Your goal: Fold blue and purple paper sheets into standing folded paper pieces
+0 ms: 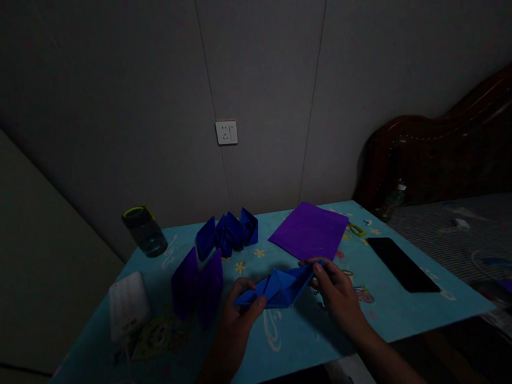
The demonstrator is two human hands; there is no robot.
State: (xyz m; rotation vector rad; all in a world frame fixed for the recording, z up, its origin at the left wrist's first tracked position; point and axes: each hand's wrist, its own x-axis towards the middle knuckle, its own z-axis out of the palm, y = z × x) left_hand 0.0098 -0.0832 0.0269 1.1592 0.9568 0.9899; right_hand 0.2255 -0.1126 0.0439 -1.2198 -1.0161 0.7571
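Observation:
A blue folded paper boat [280, 288] is held between my two hands above the table. My left hand [242, 316] pinches its left tip between thumb and fingers. At the other end, my right hand [332, 283] grips the right tip with the thumb on top. Left of my hands stand purple folded paper pieces [198, 286]. Behind these, several dark blue folded paper pieces [227, 234] are grouped together. Purple paper sheets [310, 231] lie flat beyond my right hand.
Yellow-green scissors handles [356, 230] show beside the sheets. A black phone or tablet [402, 263] lies at the right. A dark cup [145, 231] and a white device with a cable [128, 306] are at the left of the blue patterned table [302, 347]. A bottle [392, 203] stands beyond.

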